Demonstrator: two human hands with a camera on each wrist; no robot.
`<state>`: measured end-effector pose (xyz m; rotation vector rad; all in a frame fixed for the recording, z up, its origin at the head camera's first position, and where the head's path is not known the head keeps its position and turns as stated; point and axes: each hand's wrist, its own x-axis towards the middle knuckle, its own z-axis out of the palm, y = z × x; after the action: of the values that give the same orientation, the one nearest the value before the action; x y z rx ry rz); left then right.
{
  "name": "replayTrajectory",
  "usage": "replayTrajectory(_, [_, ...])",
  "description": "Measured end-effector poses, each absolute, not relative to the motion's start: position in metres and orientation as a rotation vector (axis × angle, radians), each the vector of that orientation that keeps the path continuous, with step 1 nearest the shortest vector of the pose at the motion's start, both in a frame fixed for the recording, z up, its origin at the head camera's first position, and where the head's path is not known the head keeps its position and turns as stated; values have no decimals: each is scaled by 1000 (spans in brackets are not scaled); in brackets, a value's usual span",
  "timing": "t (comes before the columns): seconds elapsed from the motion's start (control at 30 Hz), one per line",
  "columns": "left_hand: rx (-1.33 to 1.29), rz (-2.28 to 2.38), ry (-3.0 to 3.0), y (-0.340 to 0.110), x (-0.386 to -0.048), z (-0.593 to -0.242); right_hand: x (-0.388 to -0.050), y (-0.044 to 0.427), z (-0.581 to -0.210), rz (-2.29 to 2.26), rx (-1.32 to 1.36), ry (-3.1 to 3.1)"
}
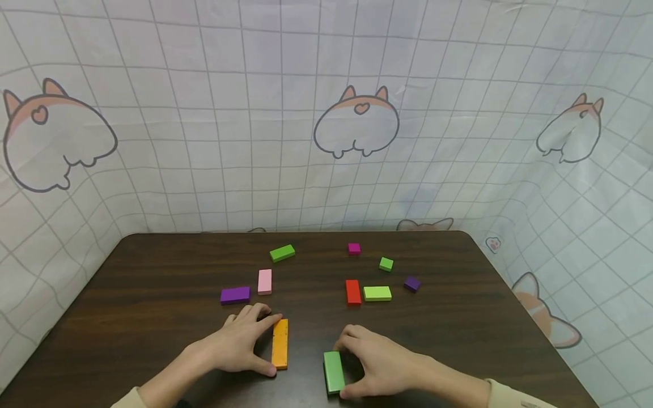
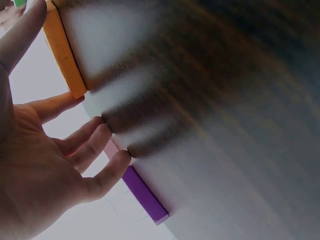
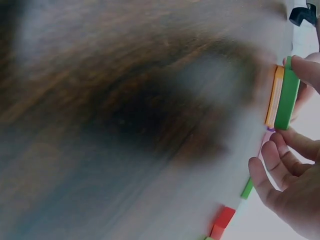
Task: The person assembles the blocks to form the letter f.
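Note:
My left hand (image 1: 237,344) pinches a long orange block (image 1: 280,344) by its two ends, thumb at the near end and index finger at the far end. Its other fingers are spread, and in the left wrist view they reach toward the tabletop near a purple block (image 2: 145,195). To the right, a green block (image 1: 334,372) is held end to end between the thumb and index finger of my right hand (image 1: 380,362). In the right wrist view this green block (image 3: 287,95) appears in front of the orange block (image 3: 273,97). A gap separates the two blocks in the head view.
Farther back on the dark wooden table (image 1: 168,272) lie a purple block (image 1: 235,295), a pink block (image 1: 264,281), a green block (image 1: 283,253), a magenta cube (image 1: 354,249), a red block (image 1: 353,292), a yellow-green block (image 1: 377,293), a small green block (image 1: 386,264) and a dark purple block (image 1: 412,284).

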<state>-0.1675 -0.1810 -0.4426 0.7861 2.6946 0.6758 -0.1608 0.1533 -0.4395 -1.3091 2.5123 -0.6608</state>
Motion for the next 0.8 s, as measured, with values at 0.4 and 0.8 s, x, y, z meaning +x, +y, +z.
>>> replayTrajectory(0.4, [779,679,2681,-179,-167,-441,-160,135,-444,-568,-1390,2507])
replayTrajectory(0.8, [756,676,2681,-179,-167,-441,-164,123,-443,-538,-1357,2507])
